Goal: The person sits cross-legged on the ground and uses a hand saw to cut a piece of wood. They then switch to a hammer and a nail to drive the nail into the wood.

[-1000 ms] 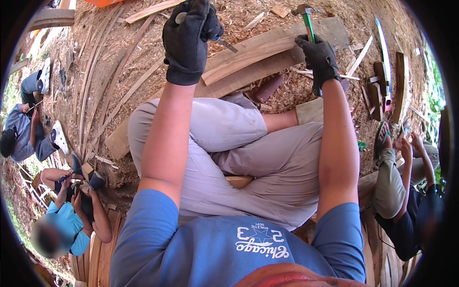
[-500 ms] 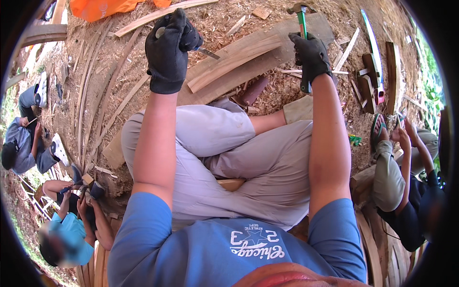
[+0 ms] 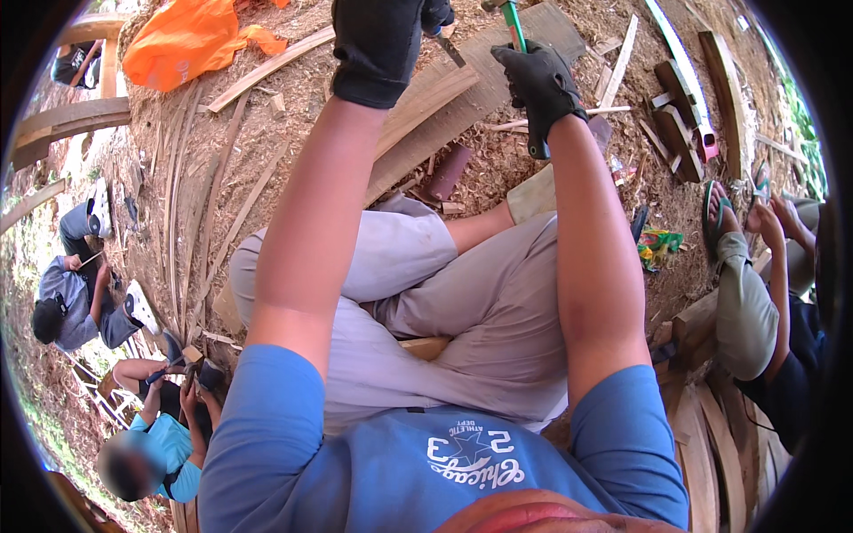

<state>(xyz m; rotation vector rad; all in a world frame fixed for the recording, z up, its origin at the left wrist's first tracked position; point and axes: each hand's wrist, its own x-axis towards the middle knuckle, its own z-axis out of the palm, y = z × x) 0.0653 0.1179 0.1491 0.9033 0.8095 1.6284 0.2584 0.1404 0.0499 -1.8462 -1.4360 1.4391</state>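
I sit cross-legged on ground covered in wood shavings, both arms stretched forward. My left hand, in a black glove, is closed at the top edge of the view and partly cut off. A dark metal tool pokes out beside it. My right hand, also black-gloved, grips a green-handled tool held upright. Both hands hover over flat wooden planks lying in front of my knees.
An orange bag lies at the far left. Thin bent wood strips run along the left. Wood blocks and a long blade lie right. Two people sit left; another person sits right.
Both gloved hands have shifted toward the top of the view, the left one now partly cut off. The orange bag has come into sight at the upper left.
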